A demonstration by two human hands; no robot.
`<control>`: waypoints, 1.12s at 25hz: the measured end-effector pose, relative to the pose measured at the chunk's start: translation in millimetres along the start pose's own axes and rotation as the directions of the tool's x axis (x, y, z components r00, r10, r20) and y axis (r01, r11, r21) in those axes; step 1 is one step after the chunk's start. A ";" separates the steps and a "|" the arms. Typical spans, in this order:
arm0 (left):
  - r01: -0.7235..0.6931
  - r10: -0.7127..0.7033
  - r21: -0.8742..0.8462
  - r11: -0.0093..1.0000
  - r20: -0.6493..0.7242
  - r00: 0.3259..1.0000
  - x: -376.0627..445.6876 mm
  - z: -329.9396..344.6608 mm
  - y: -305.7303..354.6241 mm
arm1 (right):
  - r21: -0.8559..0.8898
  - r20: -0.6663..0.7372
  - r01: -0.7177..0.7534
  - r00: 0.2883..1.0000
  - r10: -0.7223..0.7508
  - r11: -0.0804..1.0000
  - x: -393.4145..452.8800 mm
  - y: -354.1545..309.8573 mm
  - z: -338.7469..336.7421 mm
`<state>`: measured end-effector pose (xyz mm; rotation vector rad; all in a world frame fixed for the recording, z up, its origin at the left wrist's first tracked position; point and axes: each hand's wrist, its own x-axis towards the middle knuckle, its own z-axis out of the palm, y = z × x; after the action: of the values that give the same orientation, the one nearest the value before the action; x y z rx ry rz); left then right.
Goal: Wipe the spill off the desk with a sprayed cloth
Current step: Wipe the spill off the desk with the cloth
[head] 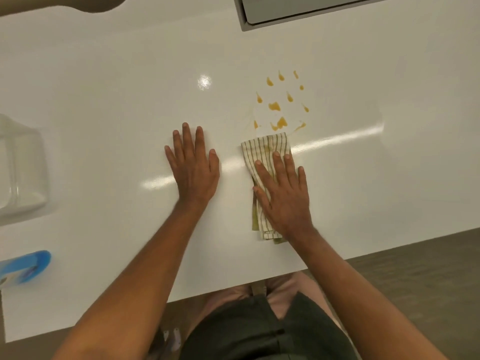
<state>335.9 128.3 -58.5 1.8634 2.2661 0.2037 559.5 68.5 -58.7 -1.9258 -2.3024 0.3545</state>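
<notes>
White glossy tabletop (104, 100) fills most of view. Bright round light glare (204, 81) on it, plus long reflected streak (337, 137) running across (overhead lighting, source out of frame). Grey recessed panel (298, 9) at far edge, top right. Clear plastic container (20, 165) at left edge. Blue object (28, 266), blurred, at lower left. Grey-brown wood-look floor (415, 276) beyond near edge, lower right. Dark brownish shape (52, 2) at top left corner, unclear.

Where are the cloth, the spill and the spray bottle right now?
cloth (262, 149): head view, on its striped far end, beyond the fingertips.
spill (274, 106): head view, on a large orange blot mid-patch.
spray bottle (31, 266): head view, on its blue part at the left edge.
</notes>
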 end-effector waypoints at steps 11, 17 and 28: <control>-0.015 0.026 0.147 0.989 -0.070 0.997 10.6 19.3 -12.0 | -0.101 -0.130 -0.367 0.926 0.354 0.925 150.8 102.8 -47.9; -0.020 0.029 0.154 0.988 -0.055 0.998 11.8 17.1 -10.1 | -0.049 -0.079 -0.134 0.988 0.130 0.990 214.3 5.9 -25.6; -0.018 0.028 0.127 0.992 -0.077 0.997 11.7 17.2 -11.1 | -0.096 -0.004 -0.020 1.000 0.020 0.995 74.3 116.9 -41.5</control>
<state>327.3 137.2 -78.5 1.9777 2.3607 0.1426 667.2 164.8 -52.6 -1.9923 -2.3409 0.2471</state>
